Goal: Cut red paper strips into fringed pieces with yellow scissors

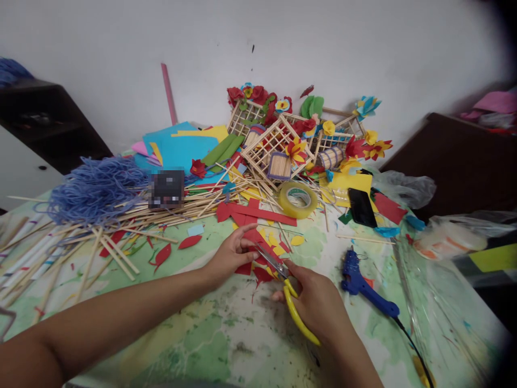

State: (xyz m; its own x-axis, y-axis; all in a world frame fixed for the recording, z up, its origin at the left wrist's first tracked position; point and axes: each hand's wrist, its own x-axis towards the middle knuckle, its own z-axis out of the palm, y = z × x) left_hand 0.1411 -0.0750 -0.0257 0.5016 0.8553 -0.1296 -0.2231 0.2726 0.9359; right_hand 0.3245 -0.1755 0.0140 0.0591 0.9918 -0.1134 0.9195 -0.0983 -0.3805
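My left hand (231, 254) pinches a piece of red foam sheet (258, 257) in the middle of the table. My right hand (319, 308) grips yellow-handled scissors (285, 284), whose metal blades point up-left into the red piece. Small red and yellow scraps (278, 249) lie around the two hands on the green patterned table cover (226, 345).
A blue glue gun (359, 283) lies to the right with its cord running toward me. Behind are a tape roll (298, 199), a black phone (361, 207), wooden sticks (121, 226), blue yarn (95, 188), coloured sheets (181, 148) and stick lattices with paper flowers (283, 140). Plastic bags (444, 237) crowd the right edge.
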